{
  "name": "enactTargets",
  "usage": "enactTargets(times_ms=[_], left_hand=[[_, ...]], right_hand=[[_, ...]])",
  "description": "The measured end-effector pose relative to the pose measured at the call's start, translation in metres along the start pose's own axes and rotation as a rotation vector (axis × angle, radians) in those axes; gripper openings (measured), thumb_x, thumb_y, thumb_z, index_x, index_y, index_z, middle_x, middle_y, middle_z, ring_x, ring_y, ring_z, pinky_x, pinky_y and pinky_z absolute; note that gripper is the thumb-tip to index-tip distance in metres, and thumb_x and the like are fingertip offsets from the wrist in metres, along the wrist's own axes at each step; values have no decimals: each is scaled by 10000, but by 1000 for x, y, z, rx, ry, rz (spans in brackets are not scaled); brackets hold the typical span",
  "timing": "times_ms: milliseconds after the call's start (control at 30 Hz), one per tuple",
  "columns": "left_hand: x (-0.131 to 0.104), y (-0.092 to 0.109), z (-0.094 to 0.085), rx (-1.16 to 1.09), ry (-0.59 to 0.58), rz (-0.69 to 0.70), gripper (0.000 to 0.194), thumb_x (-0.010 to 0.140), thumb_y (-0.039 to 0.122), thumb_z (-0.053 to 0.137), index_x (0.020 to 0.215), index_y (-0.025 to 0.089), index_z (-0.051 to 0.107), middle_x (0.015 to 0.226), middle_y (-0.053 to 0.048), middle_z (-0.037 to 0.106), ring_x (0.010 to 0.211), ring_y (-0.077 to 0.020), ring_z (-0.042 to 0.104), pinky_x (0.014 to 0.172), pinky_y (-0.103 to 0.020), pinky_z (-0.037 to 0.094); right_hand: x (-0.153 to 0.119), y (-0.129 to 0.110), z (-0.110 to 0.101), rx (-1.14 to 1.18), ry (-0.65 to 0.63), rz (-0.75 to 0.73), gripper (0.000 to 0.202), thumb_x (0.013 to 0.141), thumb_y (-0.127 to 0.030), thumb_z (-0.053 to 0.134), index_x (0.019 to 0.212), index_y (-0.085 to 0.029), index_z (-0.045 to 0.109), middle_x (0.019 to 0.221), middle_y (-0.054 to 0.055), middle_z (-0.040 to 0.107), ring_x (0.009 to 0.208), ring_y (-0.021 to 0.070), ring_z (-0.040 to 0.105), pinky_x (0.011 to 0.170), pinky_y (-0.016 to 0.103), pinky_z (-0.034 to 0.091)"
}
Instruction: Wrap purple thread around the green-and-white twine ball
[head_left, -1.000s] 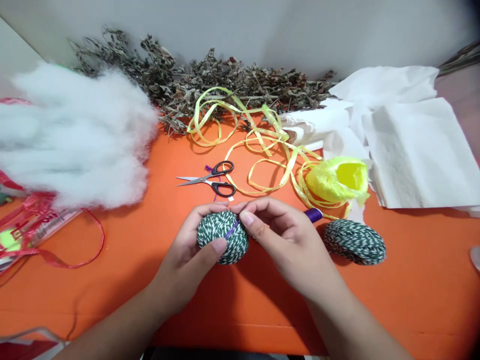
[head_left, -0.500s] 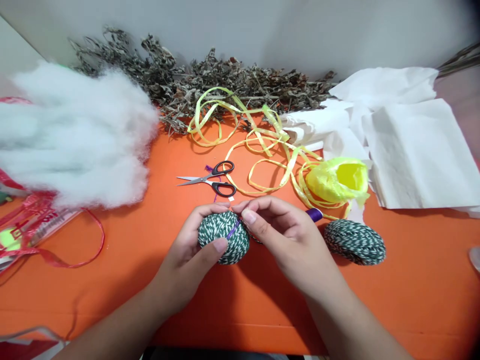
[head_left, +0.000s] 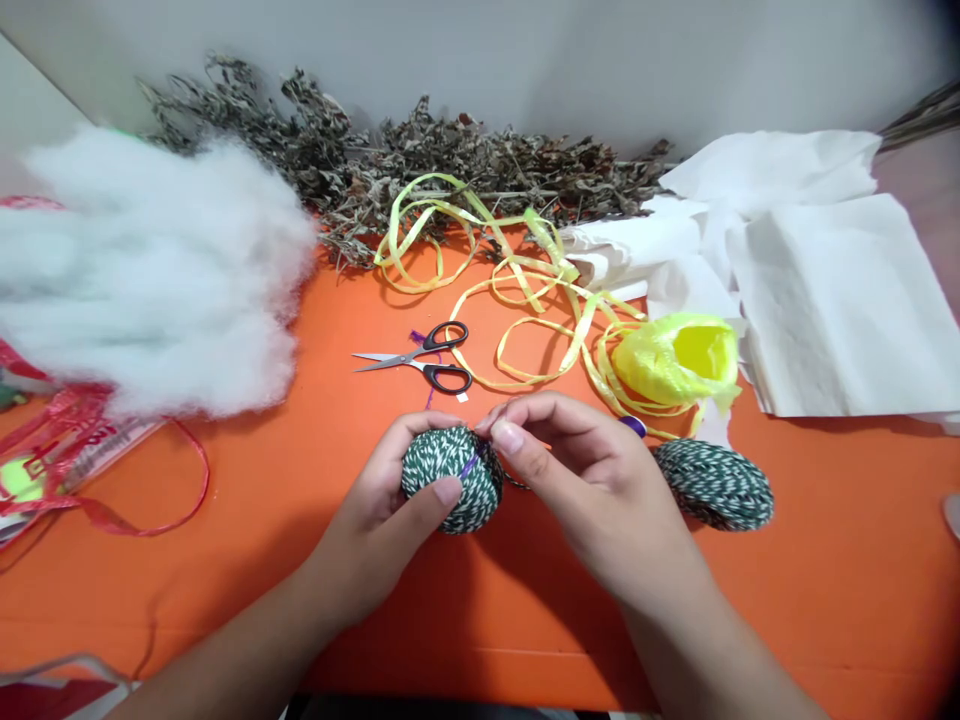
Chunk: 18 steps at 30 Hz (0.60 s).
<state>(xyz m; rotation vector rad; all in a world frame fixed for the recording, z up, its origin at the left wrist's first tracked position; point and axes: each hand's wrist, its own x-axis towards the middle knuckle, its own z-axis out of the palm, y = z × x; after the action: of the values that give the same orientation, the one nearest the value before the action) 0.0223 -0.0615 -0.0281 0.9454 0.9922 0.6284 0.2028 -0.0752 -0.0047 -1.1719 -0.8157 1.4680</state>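
A green-and-white ball of yarn (head_left: pixel 454 500) sits in my left hand (head_left: pixel 386 500), with the thumb pressed on its front and the fingers wrapped behind. A strip of purple thread (head_left: pixel 469 466) crosses the ball from under that thumb towards my right fingertips. My right hand (head_left: pixel 577 460) is closed in a pinch at the ball's upper right edge, where the purple thread meets the fingertips; the exact grip is partly hidden. Just beyond the hands lie black-handled scissors (head_left: pixel 420 360), blades slightly apart. To the right rests a second green-and-white yarn ball (head_left: pixel 716 485).
White fluffy stuffing (head_left: pixel 150 280) covers the left side, above red plastic ribbon (head_left: pixel 150 525). Dried plants (head_left: pixel 450 160) line the wall. Yellow ribbon (head_left: pixel 517 380) trails from a yellow roll (head_left: pixel 652 365). White cloth-like sheets (head_left: pixel 847 310) lie right; a purple spool (head_left: pixel 634 426) is partly hidden.
The held yarn ball and both hands have shifted slightly right and down. Less of the purple thread shows on the ball. The pinch at its edge continues.
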Motion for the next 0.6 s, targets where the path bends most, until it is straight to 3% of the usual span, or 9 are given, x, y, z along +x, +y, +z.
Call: enactTargets(times_ms=[600], left_hand=[[-2,1,1,52,-33,4,432,895,415,685,1258,260,510,1155,-55,639,997,-210,615,857,-297,502]], right_hand=[[1,-1,-2,4,13,25,142,835,-302,810,846,-205,707,796,-17,679,704,83,608,624,135,521]])
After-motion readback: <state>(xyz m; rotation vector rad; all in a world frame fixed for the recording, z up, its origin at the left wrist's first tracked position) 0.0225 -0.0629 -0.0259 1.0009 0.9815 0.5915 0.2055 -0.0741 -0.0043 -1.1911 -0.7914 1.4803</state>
